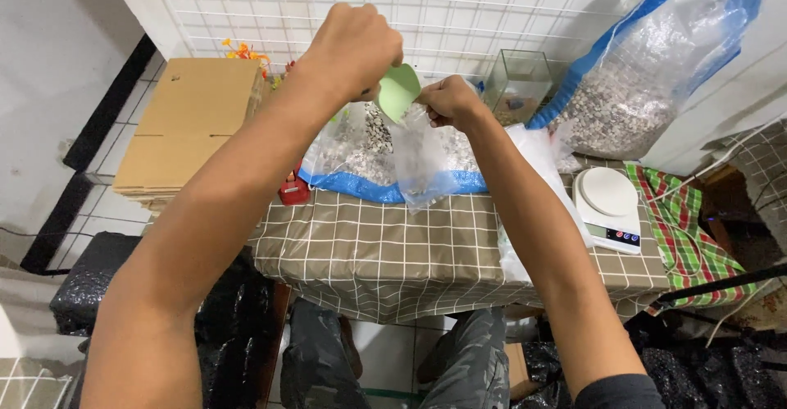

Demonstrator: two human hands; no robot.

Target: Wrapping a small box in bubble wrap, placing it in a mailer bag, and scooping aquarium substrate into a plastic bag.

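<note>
Over a checked tablecloth, left hand grips a stiff green scoop while right hand pinches the limp, slippery small clear bag by its rim.

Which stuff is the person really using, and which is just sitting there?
In use: left hand with green scoop; right hand holding small clear bag; open gravel sack.

Just sitting: kitchen scale, glass tank, cardboard boxes, big gravel bag.

Small clear bag, tall gravel sack, cardboard box
</note>
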